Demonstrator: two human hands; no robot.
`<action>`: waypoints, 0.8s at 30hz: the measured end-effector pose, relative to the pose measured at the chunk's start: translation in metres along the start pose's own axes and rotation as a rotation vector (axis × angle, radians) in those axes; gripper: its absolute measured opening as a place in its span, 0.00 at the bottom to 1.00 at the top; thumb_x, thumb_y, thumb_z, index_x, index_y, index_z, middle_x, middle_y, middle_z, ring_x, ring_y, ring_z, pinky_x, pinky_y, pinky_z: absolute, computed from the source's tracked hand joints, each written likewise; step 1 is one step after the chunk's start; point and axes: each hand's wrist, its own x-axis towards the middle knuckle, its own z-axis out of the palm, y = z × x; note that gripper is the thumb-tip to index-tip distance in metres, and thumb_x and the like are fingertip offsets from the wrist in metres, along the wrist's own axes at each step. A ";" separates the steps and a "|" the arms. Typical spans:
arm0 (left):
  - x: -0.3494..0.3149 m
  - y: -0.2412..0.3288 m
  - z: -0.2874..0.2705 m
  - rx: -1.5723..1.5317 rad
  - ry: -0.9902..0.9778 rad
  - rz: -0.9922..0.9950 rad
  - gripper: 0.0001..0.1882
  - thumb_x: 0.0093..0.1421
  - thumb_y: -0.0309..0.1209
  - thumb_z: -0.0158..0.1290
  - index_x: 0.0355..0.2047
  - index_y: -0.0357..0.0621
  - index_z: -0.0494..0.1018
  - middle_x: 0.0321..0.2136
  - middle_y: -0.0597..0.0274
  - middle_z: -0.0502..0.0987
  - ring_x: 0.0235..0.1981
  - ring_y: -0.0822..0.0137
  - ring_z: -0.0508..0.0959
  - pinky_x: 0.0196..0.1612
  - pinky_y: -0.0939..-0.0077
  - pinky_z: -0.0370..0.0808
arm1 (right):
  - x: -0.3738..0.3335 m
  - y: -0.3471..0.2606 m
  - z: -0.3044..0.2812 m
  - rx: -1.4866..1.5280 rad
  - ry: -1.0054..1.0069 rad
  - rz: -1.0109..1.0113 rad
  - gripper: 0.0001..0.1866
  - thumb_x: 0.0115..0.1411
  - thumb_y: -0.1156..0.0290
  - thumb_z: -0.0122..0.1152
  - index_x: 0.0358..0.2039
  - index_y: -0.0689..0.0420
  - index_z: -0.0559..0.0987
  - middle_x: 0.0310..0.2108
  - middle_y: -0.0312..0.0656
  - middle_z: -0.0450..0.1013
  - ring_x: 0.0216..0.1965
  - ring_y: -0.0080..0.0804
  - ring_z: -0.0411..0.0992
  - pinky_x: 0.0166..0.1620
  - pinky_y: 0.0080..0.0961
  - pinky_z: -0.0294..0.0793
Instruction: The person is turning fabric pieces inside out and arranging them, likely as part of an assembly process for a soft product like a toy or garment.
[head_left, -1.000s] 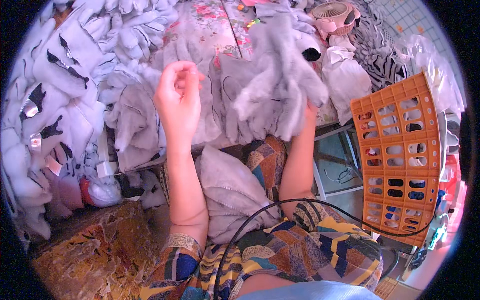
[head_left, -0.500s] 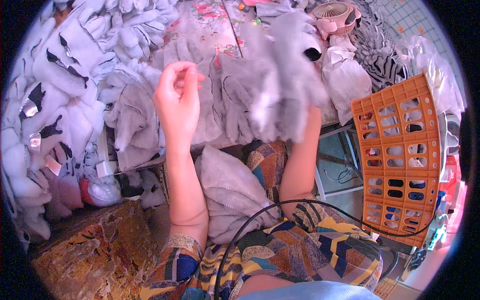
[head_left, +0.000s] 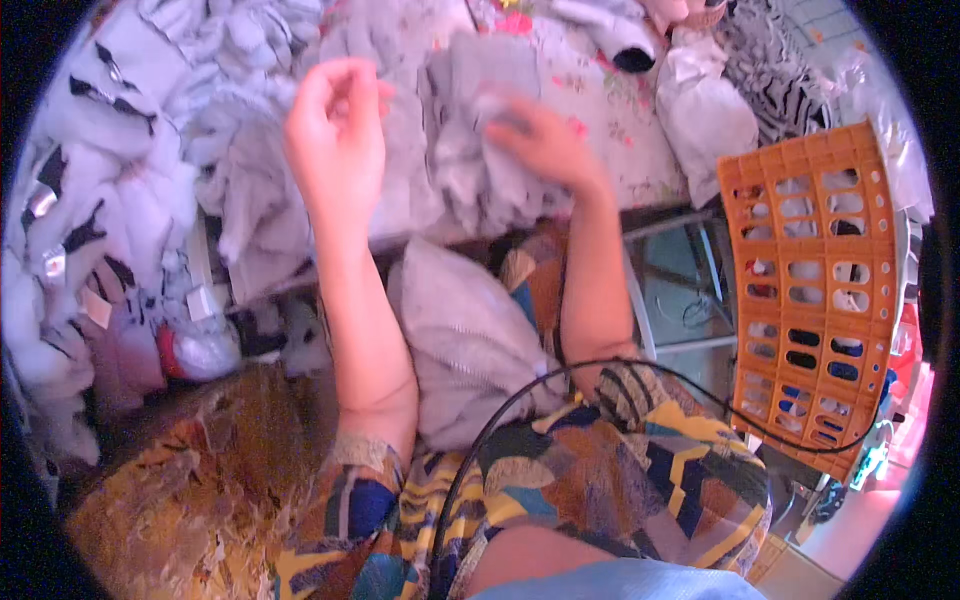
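My left hand [head_left: 338, 125] is raised over the table's left part, beside grey plush fabric. Its fingers are curled in toward the thumb; whatever they may hold is hidden. My right hand [head_left: 550, 145], slightly blurred, reaches over a grey plush piece [head_left: 480, 165] on the table, its thumb and fingers apart at the cloth's right side. Whether the fingertips touch the cloth is unclear. Another grey plush piece [head_left: 465, 340] with a stitched seam lies on my lap between my forearms.
White and grey plush pieces [head_left: 130, 160] with black patches heap up at left. A flower-patterned cloth [head_left: 600, 120] covers the table. On the right stand an orange plastic crate [head_left: 810, 290] and a white bag [head_left: 705, 110]. A black cable [head_left: 600, 365] loops across my front.
The grey plush piece that my right hand was swinging now lies on the table. My right hand has moved left. The view has shifted a little.
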 end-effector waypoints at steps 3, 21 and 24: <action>0.000 0.007 -0.003 0.036 -0.002 -0.006 0.08 0.62 0.29 0.50 0.37 0.36 0.73 0.27 0.60 0.79 0.26 0.74 0.76 0.33 0.81 0.71 | -0.007 -0.052 -0.036 -0.116 0.247 -0.266 0.23 0.57 0.65 0.61 0.52 0.58 0.72 0.49 0.43 0.73 0.48 0.32 0.71 0.52 0.26 0.68; 0.007 0.004 -0.012 -0.017 -0.044 0.022 0.10 0.61 0.32 0.52 0.37 0.38 0.75 0.28 0.60 0.80 0.27 0.72 0.78 0.33 0.80 0.71 | -0.117 -0.095 -0.028 1.058 0.411 0.354 0.17 0.56 0.65 0.56 0.44 0.61 0.73 0.40 0.38 0.74 0.40 0.29 0.73 0.46 0.26 0.71; -0.002 0.017 -0.011 -0.107 -0.128 -0.014 0.12 0.62 0.35 0.50 0.38 0.38 0.75 0.28 0.60 0.80 0.28 0.72 0.78 0.35 0.80 0.71 | -0.099 -0.109 -0.043 1.331 0.559 0.510 0.20 0.60 0.64 0.50 0.49 0.63 0.70 0.44 0.43 0.73 0.44 0.33 0.73 0.51 0.29 0.71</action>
